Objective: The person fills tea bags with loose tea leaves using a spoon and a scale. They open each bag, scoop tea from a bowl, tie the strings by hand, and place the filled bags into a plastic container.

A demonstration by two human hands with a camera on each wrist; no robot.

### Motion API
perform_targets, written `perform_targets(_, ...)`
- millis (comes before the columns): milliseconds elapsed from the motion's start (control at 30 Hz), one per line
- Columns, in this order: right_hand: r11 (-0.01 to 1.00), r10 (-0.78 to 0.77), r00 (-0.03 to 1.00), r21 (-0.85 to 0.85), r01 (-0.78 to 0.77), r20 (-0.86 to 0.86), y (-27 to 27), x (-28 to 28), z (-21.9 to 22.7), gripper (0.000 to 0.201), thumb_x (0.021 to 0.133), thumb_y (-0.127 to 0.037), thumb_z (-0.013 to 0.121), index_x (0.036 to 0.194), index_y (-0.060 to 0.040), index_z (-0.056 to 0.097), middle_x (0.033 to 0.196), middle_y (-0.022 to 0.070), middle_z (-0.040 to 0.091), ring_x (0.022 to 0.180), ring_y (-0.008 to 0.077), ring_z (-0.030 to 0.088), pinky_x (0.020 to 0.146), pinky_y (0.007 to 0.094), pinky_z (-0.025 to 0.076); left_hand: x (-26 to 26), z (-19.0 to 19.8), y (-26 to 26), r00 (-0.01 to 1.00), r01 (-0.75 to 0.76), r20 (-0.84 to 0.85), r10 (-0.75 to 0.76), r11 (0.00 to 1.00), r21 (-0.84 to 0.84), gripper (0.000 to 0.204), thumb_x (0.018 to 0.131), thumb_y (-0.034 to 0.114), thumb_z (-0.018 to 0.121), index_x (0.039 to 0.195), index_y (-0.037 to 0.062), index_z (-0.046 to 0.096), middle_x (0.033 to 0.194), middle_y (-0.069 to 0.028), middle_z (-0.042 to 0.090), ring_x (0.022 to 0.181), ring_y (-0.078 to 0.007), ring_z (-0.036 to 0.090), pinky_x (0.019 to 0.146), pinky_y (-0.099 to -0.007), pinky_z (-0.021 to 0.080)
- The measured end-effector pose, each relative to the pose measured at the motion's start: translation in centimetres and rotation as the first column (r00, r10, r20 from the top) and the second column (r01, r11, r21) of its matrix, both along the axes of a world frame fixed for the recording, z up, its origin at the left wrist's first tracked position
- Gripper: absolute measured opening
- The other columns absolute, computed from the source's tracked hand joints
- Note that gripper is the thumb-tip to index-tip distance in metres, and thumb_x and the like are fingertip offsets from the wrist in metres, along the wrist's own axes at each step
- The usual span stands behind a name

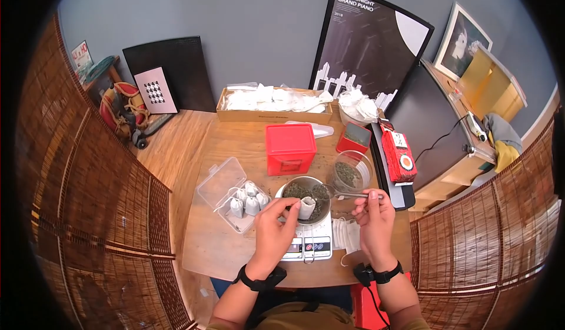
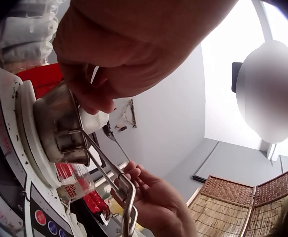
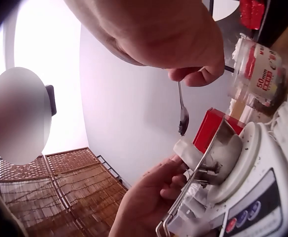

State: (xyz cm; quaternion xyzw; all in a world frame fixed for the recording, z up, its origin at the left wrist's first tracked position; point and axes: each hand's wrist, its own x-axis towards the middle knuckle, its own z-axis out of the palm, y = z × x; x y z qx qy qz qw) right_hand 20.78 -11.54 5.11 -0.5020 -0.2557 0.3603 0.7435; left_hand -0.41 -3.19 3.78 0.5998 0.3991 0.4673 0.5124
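My left hand (image 1: 273, 230) pinches the rim of a small white tea bag (image 1: 307, 209), its mouth facing up, over a metal pan (image 2: 60, 128). Dried leaves (image 1: 299, 190) lie in the pan, which stands on a white kitchen scale (image 1: 318, 253); its wire handle (image 2: 126, 197) points towards me. To the right of the pan, my right hand (image 1: 376, 221) grips a metal spoon (image 3: 183, 117) by its handle. In the right wrist view the spoon's bowl hangs just above the bag's mouth, with dark bits on it.
Filled tea bags (image 1: 250, 203) sit in a clear box (image 1: 219, 180) at left. Flat white bags (image 1: 346, 236) lie right of the scale. Behind stand a red canister (image 1: 291, 144), a clear tub (image 1: 366, 166) of leaves and a cardboard box (image 1: 276, 116) of white bags.
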Motion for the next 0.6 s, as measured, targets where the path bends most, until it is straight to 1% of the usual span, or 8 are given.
perform_targets(167, 0.999, 0.048, 0.995, -0.016, -0.047, 0.092, 0.1, -0.3, 1.3, 0.026, 0.118, -0.027, 0.06, 0.123, -0.002, 0.066, 0.099, 0.0069, 0.074, 0.082, 0.0095, 0.065, 0.079, 0.0276, 0.058, 0.1, -0.3, 0.2, 1.0, -0.003, -0.01, 0.003, 1.0, 0.019, 0.014, 0.104, 0.006, 0.075, 0.11, -0.0063, 0.079, 0.096, -0.014, 0.075, 0.063, -0.0139, 0.07, 0.051, -0.0288, 0.054)
perform_targets(233, 0.998, 0.051, 0.974, -0.055, -0.039, 0.222, 0.0, -0.5, 1.5, 0.025, 0.119, -0.024, 0.059, 0.122, -0.0013, 0.067, 0.099, 0.0069, 0.074, 0.083, 0.0091, 0.064, 0.08, 0.0269, 0.056, 0.0, -0.3, 0.3, 1.0, -0.006, -0.017, 0.007, 1.0, 0.025, 0.014, 0.104, 0.006, 0.075, 0.11, -0.006, 0.079, 0.096, -0.0142, 0.075, 0.063, -0.014, 0.07, 0.051, -0.0291, 0.054)
perform_targets(267, 0.998, 0.053, 0.974, -0.056, -0.041, 0.223, 0.0, -0.5, 1.5, 0.025, 0.119, -0.024, 0.059, 0.122, -0.0013, 0.067, 0.099, 0.0069, 0.074, 0.083, 0.0091, 0.064, 0.08, 0.0269, 0.056, 0.0, -0.4, 0.3, 1.0, -0.004, -0.022, 0.005, 0.999, 0.032, 0.014, 0.104, 0.006, 0.075, 0.11, -0.0061, 0.079, 0.096, -0.0143, 0.075, 0.062, -0.0141, 0.07, 0.051, -0.0292, 0.054)
perform_targets(333, 0.999, 0.045, 0.936, -0.031, -0.036, 0.349, -0.1, -0.6, 1.6, 0.023, 0.119, -0.021, 0.057, 0.122, 0.0, 0.067, 0.1, 0.0075, 0.074, 0.085, 0.0092, 0.065, 0.081, 0.027, 0.056, 0.0, -0.3, 0.3, 1.0, -0.001, -0.027, 0.002, 0.999, 0.039, 0.014, 0.104, 0.006, 0.075, 0.11, -0.0061, 0.079, 0.096, -0.0144, 0.075, 0.062, -0.0142, 0.07, 0.051, -0.0292, 0.054)
perform_targets(367, 0.999, 0.045, 0.936, -0.031, -0.036, 0.35, -0.2, -0.7, 1.8, 0.023, 0.119, -0.021, 0.057, 0.122, 0.0, 0.067, 0.1, 0.0075, 0.074, 0.085, 0.0092, 0.065, 0.081, 0.027, 0.056, -0.1, -0.2, 0.3, 1.0, 0.001, -0.028, 0.0, 0.999, 0.032, 0.014, 0.104, 0.006, 0.075, 0.11, -0.0062, 0.079, 0.095, -0.0144, 0.075, 0.062, -0.0141, 0.07, 0.051, -0.0292, 0.054)
perform_targets(433, 0.999, 0.044, 0.874, -0.035, -0.032, 0.485, -0.5, -1.1, 2.2, 0.02, 0.118, -0.016, 0.057, 0.123, 0.0012, 0.066, 0.102, 0.0083, 0.074, 0.087, 0.01, 0.066, 0.082, 0.0275, 0.056, -0.1, 0.1, 0.3, 1.0, 0.003, -0.029, -0.002, 1.0, 0.026, 0.014, 0.104, 0.006, 0.075, 0.11, -0.0063, 0.079, 0.095, -0.0145, 0.075, 0.061, -0.0141, 0.07, 0.051, -0.0292, 0.054)
perform_targets(567, 0.999, 0.018, 0.817, 0.012, -0.03, 0.576, -1.0, -1.9, 2.4, 0.018, 0.117, -0.011, 0.058, 0.123, 0.0026, 0.067, 0.105, 0.0102, 0.075, 0.089, 0.0117, 0.069, 0.082, 0.0286, 0.057, -0.2, 0.3, 0.2, 0.999, 0.009, -0.033, -0.008, 1.0, 0.012, 0.014, 0.104, 0.006, 0.075, 0.109, -0.0061, 0.079, 0.095, -0.0146, 0.075, 0.061, -0.0144, 0.07, 0.051, -0.0292, 0.053)
perform_targets(600, 0.999, 0.013, 0.777, 0.031, -0.041, 0.63, -1.1, -1.9, 2.2, 0.016, 0.115, -0.008, 0.059, 0.122, 0.0033, 0.068, 0.106, 0.0116, 0.076, 0.089, 0.0129, 0.071, 0.082, 0.0291, 0.058, -0.2, 0.3, 0.2, 1.0, 0.009, -0.03, -0.009, 1.0, 0.003, 0.014, 0.104, 0.006, 0.076, 0.109, -0.0058, 0.079, 0.095, -0.0146, 0.075, 0.062, -0.0147, 0.07, 0.052, -0.0291, 0.053)
